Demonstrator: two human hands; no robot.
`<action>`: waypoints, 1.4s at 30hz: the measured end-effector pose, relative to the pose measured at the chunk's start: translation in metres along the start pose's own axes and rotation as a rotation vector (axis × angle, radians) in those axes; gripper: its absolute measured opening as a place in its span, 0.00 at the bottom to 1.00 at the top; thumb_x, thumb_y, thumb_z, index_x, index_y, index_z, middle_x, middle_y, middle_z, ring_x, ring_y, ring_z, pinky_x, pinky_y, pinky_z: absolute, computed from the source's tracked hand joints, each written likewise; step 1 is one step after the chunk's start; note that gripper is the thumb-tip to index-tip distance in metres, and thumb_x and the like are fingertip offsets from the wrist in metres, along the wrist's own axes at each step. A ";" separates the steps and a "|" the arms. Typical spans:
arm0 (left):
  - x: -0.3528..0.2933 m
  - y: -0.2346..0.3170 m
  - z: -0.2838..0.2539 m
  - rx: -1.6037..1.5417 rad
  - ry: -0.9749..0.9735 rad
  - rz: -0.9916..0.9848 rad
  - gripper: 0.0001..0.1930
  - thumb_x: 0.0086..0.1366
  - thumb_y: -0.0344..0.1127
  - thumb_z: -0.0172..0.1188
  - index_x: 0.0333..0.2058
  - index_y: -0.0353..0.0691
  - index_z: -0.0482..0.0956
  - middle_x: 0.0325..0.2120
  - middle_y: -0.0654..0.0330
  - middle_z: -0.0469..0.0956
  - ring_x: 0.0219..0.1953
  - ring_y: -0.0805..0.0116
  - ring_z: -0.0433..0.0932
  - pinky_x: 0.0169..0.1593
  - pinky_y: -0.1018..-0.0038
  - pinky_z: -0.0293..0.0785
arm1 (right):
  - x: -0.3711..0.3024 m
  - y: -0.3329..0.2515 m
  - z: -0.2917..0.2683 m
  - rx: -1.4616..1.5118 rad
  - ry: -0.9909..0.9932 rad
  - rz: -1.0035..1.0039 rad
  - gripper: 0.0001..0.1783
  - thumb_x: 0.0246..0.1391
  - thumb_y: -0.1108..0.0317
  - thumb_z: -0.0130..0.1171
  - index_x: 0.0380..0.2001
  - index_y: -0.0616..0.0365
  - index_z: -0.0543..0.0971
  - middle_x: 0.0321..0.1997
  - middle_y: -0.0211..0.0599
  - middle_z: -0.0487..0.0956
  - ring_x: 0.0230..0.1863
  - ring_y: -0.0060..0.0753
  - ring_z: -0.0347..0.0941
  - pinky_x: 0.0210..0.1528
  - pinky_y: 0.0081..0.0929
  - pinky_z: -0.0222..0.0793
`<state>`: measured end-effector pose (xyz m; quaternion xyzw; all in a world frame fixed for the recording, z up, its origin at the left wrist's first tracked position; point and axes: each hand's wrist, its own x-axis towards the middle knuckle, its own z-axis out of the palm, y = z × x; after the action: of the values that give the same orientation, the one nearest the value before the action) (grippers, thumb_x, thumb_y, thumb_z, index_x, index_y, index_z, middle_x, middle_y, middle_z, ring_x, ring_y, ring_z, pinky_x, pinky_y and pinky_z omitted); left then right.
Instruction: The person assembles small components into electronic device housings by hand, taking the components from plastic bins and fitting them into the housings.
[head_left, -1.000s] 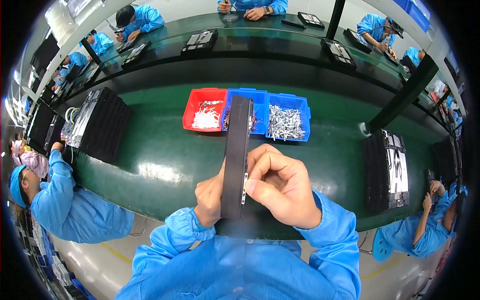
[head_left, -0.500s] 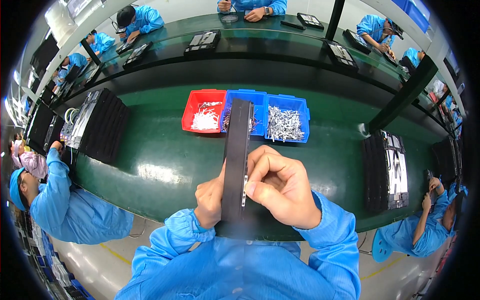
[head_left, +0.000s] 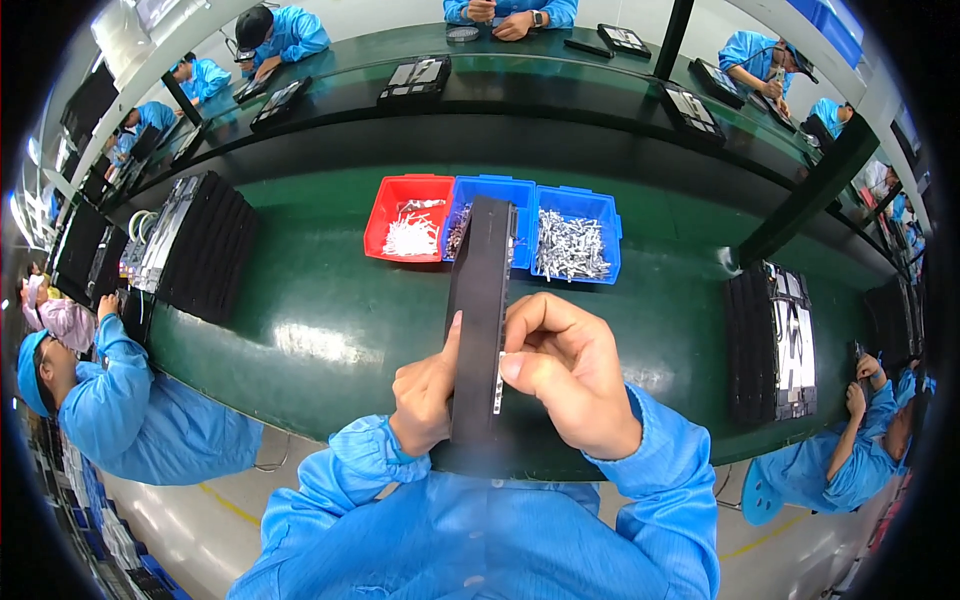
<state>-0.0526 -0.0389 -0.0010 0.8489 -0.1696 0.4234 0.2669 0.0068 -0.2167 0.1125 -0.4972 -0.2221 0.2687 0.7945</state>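
Observation:
A flat black device casing (head_left: 478,320) stands on edge in front of my chest, its narrow black side toward me. My left hand (head_left: 424,396) grips it from the left, a finger lying along its face. On its right side runs a short silver strip (head_left: 498,392). My right hand (head_left: 572,375) is closed in a pinch, thumb and forefinger at the upper end of that strip. Whatever lies between those fingertips is too small to make out. Beyond the casing's far end, a blue bin (head_left: 520,262) is partly hidden by it.
A red bin (head_left: 412,189) with small white pieces and a blue bin (head_left: 578,279) of small silver parts flank the middle one on the green table (head_left: 310,280). Stacked casings stand at left (head_left: 215,250) and right (head_left: 750,340). Co-workers sit on both sides and across.
The casing has tilted slightly, showing more of its left face, and its near end has shifted a little right. A left finger now lies extended on it. My right hand still pinches at its edge.

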 end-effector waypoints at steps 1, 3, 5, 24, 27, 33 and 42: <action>0.000 0.001 0.001 -0.004 0.009 0.007 0.36 0.53 0.27 0.69 0.61 0.18 0.73 0.22 0.54 0.81 0.19 0.66 0.81 0.25 0.72 0.76 | 0.000 0.002 -0.002 -0.001 -0.001 0.006 0.04 0.56 0.77 0.59 0.35 0.61 0.74 0.39 0.31 0.75 0.37 0.17 0.68 0.40 0.19 0.66; 0.000 0.001 0.000 0.009 -0.003 -0.003 0.36 0.52 0.27 0.69 0.61 0.18 0.73 0.20 0.55 0.80 0.19 0.67 0.80 0.25 0.72 0.75 | 0.000 0.009 -0.008 0.050 -0.044 -0.034 0.10 0.59 0.80 0.57 0.43 0.63 0.71 0.42 0.36 0.77 0.43 0.23 0.75 0.45 0.26 0.73; 0.001 0.003 0.001 0.021 -0.013 -0.011 0.36 0.52 0.27 0.68 0.61 0.18 0.72 0.19 0.56 0.78 0.18 0.68 0.79 0.24 0.72 0.74 | -0.001 0.013 -0.003 0.078 -0.006 -0.039 0.12 0.58 0.81 0.55 0.45 0.62 0.70 0.42 0.35 0.75 0.43 0.22 0.73 0.45 0.25 0.72; 0.003 0.004 -0.005 -0.009 -0.038 -0.023 0.34 0.56 0.26 0.69 0.62 0.19 0.71 0.29 0.52 0.86 0.23 0.67 0.85 0.26 0.74 0.78 | -0.001 0.019 -0.003 0.002 -0.005 -0.115 0.17 0.56 0.79 0.60 0.48 0.64 0.71 0.42 0.34 0.75 0.42 0.22 0.72 0.48 0.25 0.70; 0.007 0.005 -0.003 -0.017 -0.009 0.011 0.34 0.56 0.26 0.69 0.61 0.19 0.72 0.27 0.52 0.86 0.21 0.67 0.84 0.25 0.74 0.77 | 0.000 0.018 -0.005 -0.012 -0.013 -0.112 0.16 0.56 0.79 0.60 0.47 0.64 0.71 0.41 0.34 0.75 0.41 0.21 0.72 0.47 0.25 0.71; 0.000 0.001 0.001 -0.003 -0.009 0.027 0.35 0.54 0.27 0.69 0.61 0.19 0.73 0.19 0.56 0.79 0.18 0.68 0.80 0.24 0.72 0.75 | -0.001 0.009 -0.005 0.006 -0.020 -0.055 0.15 0.56 0.81 0.57 0.47 0.63 0.70 0.41 0.34 0.74 0.41 0.20 0.71 0.45 0.24 0.70; -0.007 -0.005 0.009 0.002 0.001 -0.024 0.36 0.51 0.28 0.66 0.60 0.17 0.73 0.15 0.60 0.72 0.15 0.69 0.75 0.22 0.72 0.71 | -0.011 0.038 0.008 0.115 0.033 -0.160 0.33 0.41 0.79 0.56 0.54 0.58 0.62 0.48 0.36 0.65 0.51 0.28 0.63 0.54 0.30 0.61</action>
<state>-0.0485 -0.0394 -0.0125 0.8511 -0.1587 0.4207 0.2711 -0.0146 -0.2042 0.0801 -0.4358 -0.2320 0.2083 0.8443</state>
